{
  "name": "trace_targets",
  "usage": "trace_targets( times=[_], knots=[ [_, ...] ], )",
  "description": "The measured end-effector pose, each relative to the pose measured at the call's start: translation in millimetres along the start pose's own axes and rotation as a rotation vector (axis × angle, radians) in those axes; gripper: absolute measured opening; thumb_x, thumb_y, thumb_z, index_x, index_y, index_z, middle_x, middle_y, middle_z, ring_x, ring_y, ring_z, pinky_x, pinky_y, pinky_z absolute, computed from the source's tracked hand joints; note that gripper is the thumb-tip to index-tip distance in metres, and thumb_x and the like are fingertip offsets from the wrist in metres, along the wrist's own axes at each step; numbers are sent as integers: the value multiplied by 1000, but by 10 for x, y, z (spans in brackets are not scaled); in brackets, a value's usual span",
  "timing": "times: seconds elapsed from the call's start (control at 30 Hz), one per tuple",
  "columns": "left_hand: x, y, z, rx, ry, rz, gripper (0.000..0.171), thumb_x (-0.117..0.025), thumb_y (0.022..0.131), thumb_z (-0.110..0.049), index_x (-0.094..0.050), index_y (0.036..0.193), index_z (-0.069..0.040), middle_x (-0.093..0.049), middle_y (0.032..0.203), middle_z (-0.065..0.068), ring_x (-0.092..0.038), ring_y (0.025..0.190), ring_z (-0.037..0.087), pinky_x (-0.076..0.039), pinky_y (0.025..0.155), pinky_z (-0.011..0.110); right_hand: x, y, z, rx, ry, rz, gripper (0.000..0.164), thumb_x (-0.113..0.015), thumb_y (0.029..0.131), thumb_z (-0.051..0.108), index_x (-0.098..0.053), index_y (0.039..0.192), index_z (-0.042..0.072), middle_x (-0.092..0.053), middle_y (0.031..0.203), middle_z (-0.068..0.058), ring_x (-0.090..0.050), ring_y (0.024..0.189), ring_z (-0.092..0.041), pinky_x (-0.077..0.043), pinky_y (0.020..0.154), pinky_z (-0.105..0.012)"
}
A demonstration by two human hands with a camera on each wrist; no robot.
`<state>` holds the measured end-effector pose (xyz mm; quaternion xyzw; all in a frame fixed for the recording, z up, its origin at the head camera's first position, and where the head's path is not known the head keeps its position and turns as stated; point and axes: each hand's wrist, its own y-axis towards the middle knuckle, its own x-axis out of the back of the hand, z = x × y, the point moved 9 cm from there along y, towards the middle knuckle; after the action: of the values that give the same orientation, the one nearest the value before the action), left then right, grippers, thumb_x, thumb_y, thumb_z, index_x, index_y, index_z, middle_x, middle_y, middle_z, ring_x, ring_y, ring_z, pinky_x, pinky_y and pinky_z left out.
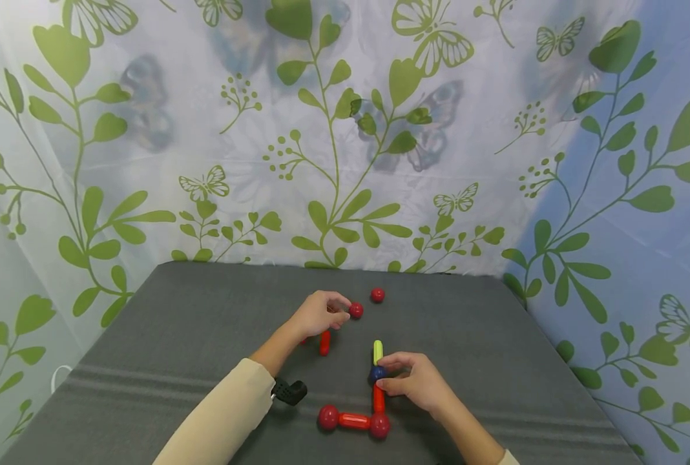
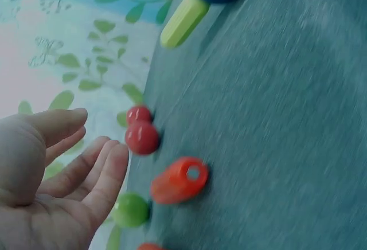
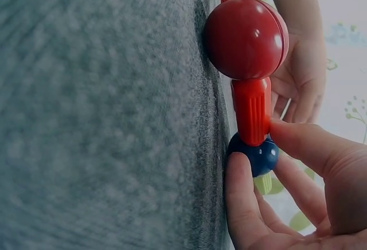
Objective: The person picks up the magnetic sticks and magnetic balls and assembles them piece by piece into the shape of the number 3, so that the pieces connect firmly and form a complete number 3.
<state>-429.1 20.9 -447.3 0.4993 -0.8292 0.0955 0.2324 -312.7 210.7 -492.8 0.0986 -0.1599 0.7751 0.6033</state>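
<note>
My right hand [image 1: 417, 382] pinches a blue ball [image 3: 261, 157] between thumb and fingers. That ball joins a yellow-green rod [image 1: 377, 351] on its far side and a red rod [image 3: 252, 109] on its near side. The red rod runs to a large red ball [image 1: 380, 425], where a second red rod [image 1: 354, 421] leads left to another red ball [image 1: 328, 418]. My left hand [image 1: 320, 311] hovers with fingers relaxed and nothing in them, just left of a loose red ball [image 1: 356, 310]. A second loose red ball [image 1: 377, 295] lies beyond it.
A loose red rod [image 2: 180, 181] and a green ball [image 2: 132, 210] lie near the left hand; the arm partly hides another red piece [image 1: 303, 340]. A dark grey cloth [image 1: 205, 323] covers the table. Patterned curtains [image 1: 234, 168] stand behind and beside it.
</note>
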Motion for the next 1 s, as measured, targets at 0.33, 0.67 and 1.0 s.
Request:
trace_targets(
  times=[0.33,0.67,1.0],
  knots=[
    [476,60,176,-59,206,-244,16,-71,97,-18,-75,111,-12,-76,101,2,-67,91,16,-56,83,38,-2,20,-9,8,10,25,41,-85,81,10,-72,119,2,-71,111,-15,-70,81,-21,-62,73,-35],
    [500,164,393,-47,217,-182,27,-76,94,-18,-73,118,-6,-70,113,11,-66,104,27,-54,94,46,-14,32,3,9,32,51,43,-85,82,10,-72,121,1,-70,112,-16,-71,84,-22,-63,75,-36],
    [449,244,542,33,165,-86,38,-79,90,-15,-70,126,-8,-69,124,11,-66,118,31,-52,102,49,-16,40,-7,9,44,57,43,-85,82,10,-72,121,1,-70,110,-15,-71,84,-21,-63,75,-35]
  ],
)
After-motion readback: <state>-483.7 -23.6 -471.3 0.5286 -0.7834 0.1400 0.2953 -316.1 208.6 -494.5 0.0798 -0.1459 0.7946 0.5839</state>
